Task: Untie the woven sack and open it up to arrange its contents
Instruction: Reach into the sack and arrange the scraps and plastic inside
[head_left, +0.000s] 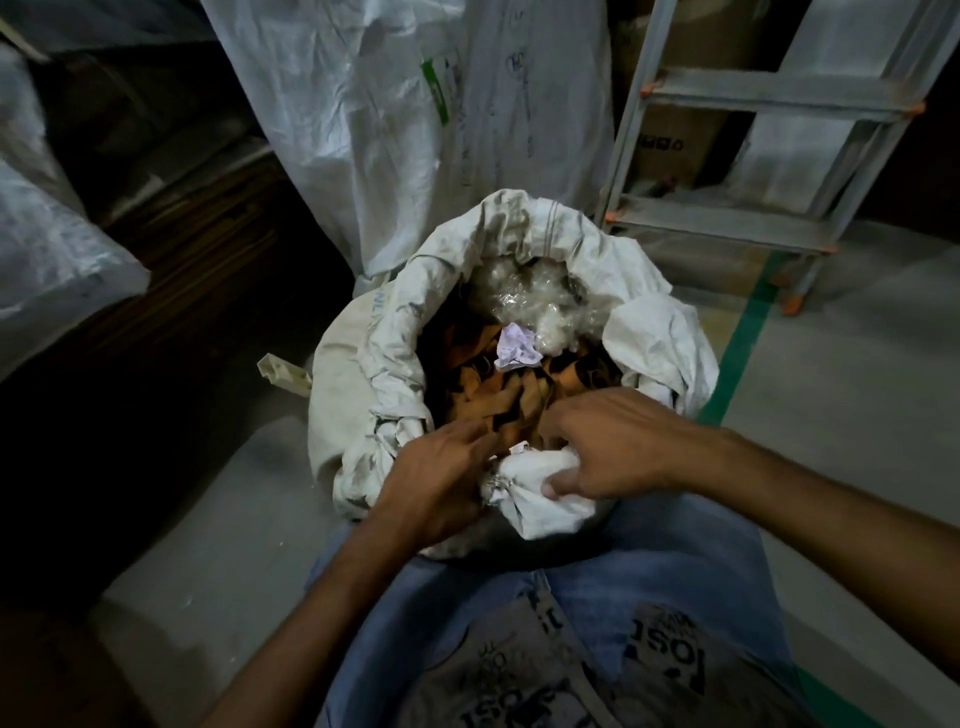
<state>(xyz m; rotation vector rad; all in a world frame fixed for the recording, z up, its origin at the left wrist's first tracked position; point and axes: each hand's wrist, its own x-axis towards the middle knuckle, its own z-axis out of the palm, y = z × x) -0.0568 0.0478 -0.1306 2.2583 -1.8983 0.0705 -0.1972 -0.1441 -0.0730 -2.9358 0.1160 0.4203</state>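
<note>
— How did the sack look?

— I saw it standing open on the floor before my knees, white, grubby, rim rolled down. One sack, one crumpled paper, brown scraps past counting.

— Hands?

— My right hand gripped the bunched near rim; my left hand lay on the rim, its grip I couldn't tell. The knot was hidden.

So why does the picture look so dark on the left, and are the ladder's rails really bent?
Head view: dim lighting, left side lost in shadow; the wide lens bows the grey metal stepladder; the open white woven sack is brightest; both hands look slightly soft.
</note>
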